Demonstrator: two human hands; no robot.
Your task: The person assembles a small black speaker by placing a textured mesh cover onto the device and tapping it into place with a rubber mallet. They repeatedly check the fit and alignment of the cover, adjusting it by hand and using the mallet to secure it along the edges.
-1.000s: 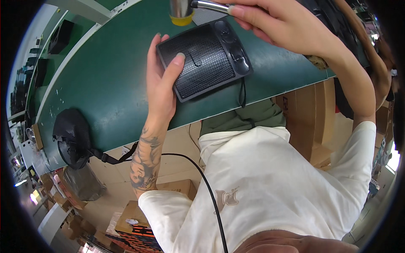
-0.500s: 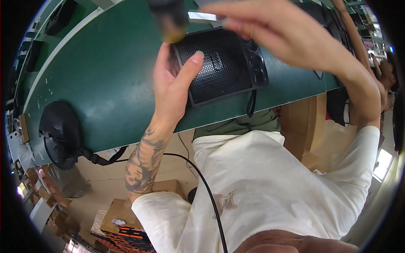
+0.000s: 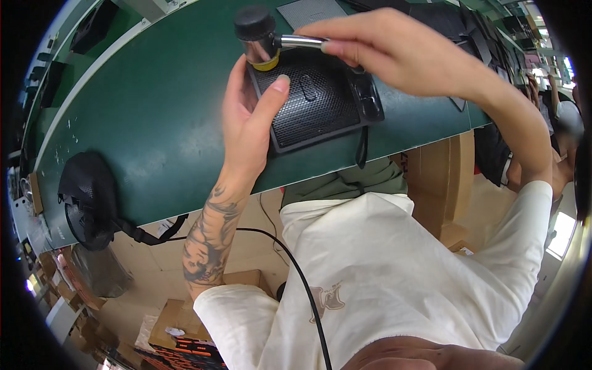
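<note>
On the green table lies a black speaker box point(image 3: 317, 102) with a perforated metal grille, a glossy control strip on its right side and a strap hanging over the table edge. My left hand point(image 3: 250, 117) clasps its left end, thumb on the grille and fingers behind the side. My right hand point(image 3: 370, 52) grips the metal handle of a mallet point(image 3: 256, 40) with a black face and a yellow face. The yellow face rests at, or just over, the grille's far left corner, close to my left fingertips. The mallet's grip is hidden in my palm.
A black mesh bag point(image 3: 89, 197) with a strap sits at the table's left end. Beyond the speaker lies a loose grey grille panel point(image 3: 308, 13); black parts point(image 3: 431, 21) lie at the far right. Cardboard boxes point(image 3: 438, 185) stand below the table. A co-worker point(image 3: 564, 117) is at the right.
The mallet has come down from above onto or near the speaker's corner, my right hand lowering with it. The speaker has shifted slightly left; my left hand keeps its hold.
</note>
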